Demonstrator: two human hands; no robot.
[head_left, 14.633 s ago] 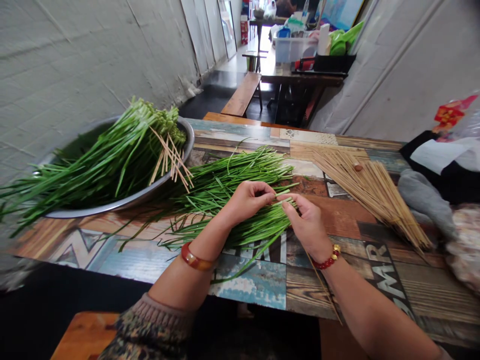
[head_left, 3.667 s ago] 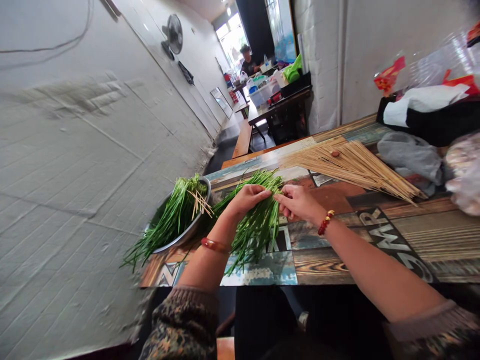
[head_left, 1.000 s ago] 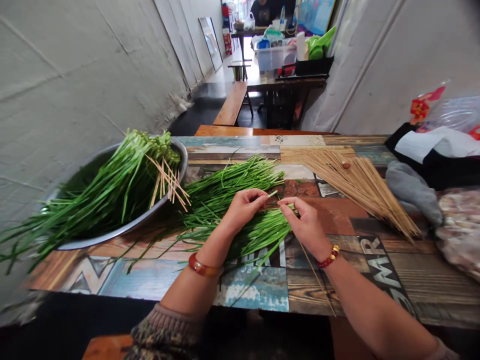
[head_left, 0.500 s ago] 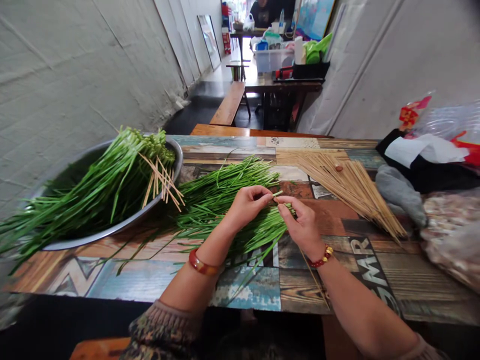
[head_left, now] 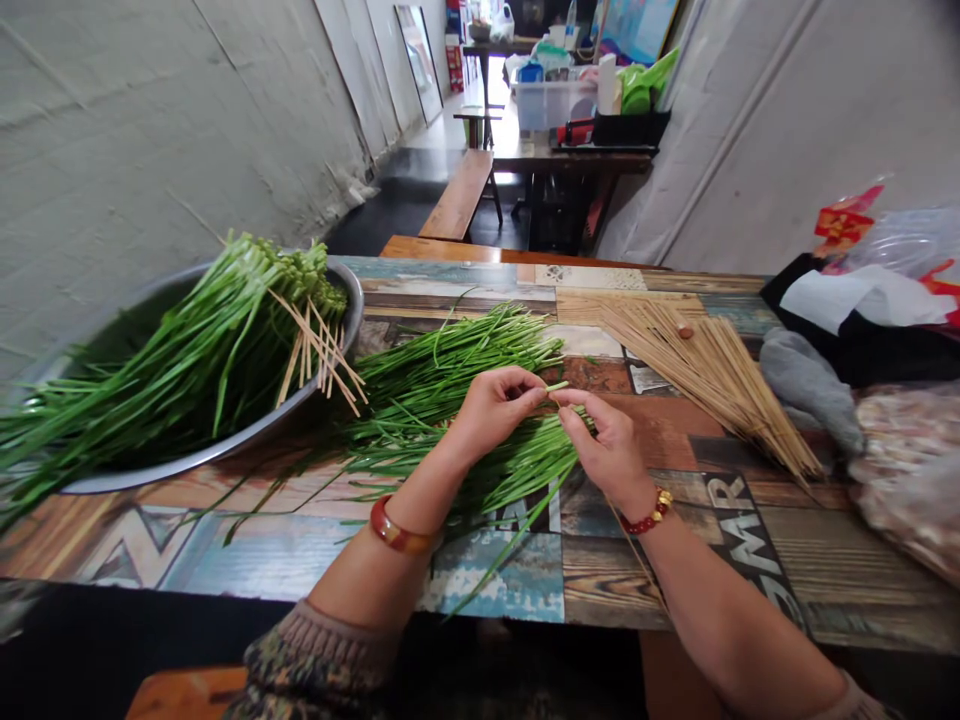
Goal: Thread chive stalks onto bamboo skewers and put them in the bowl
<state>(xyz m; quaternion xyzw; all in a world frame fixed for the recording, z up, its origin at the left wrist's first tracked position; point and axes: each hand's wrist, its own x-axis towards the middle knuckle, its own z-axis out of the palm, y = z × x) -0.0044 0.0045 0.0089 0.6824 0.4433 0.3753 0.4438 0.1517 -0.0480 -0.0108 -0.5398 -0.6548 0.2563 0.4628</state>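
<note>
A: Where are the edges?
B: The table spans the view. Its near edge runs under both forearms; its far edge lies well past the hands, with a bench beyond it.

A: What are the hands doing?
B: They meet near the middle. The left hand pinches a green stalk, its pale end poking out past the fingers. The right hand, just beside it, pinches a thin stick that slants down beneath the wrist toward the near edge.

A: Is there room to move?
B: Yes, rightward: printed planks show between the right hand and a fan of skewers. More planks show left of the left forearm, with loose leaves trailing over them.

A: What stands in the way?
B: Greens lie under and behind the hands. Farther left, a metal basin heaped with more greens sits near the wall, short sticks jutting over its rim. At the far right, past the skewers, are a grey bag and a clear bag of pale pieces.
</note>
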